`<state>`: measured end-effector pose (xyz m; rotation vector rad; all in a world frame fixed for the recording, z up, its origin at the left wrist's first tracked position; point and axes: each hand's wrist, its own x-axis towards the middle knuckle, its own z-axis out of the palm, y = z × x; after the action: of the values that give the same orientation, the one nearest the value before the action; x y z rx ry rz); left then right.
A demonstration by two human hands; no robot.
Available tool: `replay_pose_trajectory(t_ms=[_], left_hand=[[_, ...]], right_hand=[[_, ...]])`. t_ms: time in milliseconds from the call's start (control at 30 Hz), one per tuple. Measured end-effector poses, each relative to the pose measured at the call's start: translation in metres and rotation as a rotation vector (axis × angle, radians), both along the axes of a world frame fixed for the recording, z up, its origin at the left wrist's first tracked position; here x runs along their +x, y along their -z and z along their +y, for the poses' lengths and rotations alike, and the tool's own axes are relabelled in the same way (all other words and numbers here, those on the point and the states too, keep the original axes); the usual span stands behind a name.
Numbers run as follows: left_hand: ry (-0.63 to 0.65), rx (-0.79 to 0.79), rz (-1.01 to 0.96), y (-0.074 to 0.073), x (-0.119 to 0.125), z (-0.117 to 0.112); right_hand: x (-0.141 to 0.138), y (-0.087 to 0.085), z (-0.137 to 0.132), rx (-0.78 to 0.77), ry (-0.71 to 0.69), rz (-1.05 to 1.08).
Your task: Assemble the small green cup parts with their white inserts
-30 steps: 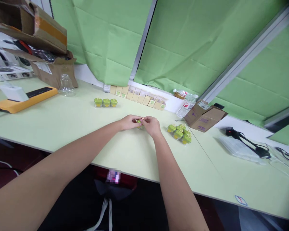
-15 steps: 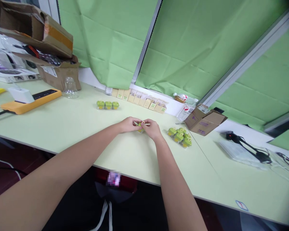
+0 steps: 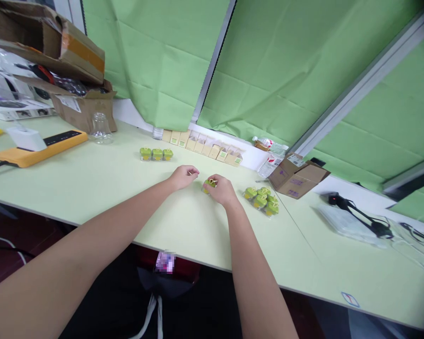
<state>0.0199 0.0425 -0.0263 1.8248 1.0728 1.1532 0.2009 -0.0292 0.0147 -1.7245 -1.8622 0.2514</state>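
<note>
My right hand (image 3: pixel 222 189) is closed on a small green-topped box (image 3: pixel 210 182) with a pale loop on its lid, held low over the table. Just to its left, and apart from the box, is my left hand (image 3: pixel 183 177). Its fingers are curled in towards the thumb, and a tiny pale bit shows there that I cannot make out. To the right stands a cluster of several similar green-topped boxes (image 3: pixel 260 201) with loops and clear lower parts. Three more green-topped boxes (image 3: pixel 157 154) stand in a row at the back left.
Small cardboard boxes (image 3: pixel 207 148) line the back edge. Plastic bottles (image 3: pixel 268 165) and a carton (image 3: pixel 297 176) stand at back right, beside a black device (image 3: pixel 360 214). At left are an orange power strip (image 3: pixel 42 148), a glass (image 3: pixel 101 129) and stacked cartons (image 3: pixel 85 110).
My left hand has come off the green-topped box and moved left. My right hand keeps hold of the box, whose loop now shows more fully. The view has shifted slightly.
</note>
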Motion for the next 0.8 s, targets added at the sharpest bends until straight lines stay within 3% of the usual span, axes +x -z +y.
replay_pose_trajectory(t_ms=[367,500,800], left_hand=[[0.0,-0.01,0.1,-0.002,-0.002,-0.007],[0.004,-0.007,0.116,-0.001,-0.002,-0.007],[0.024,0.002,0.135,0.0,-0.002,-0.007]], right_hand=[[0.022,-0.02,-0.009,-0.184,0.439,-0.372],[0.026,-0.024,-0.012,-0.253,0.596,-0.42],[0.048,-0.005,-0.001,-0.152,0.663,-0.393]])
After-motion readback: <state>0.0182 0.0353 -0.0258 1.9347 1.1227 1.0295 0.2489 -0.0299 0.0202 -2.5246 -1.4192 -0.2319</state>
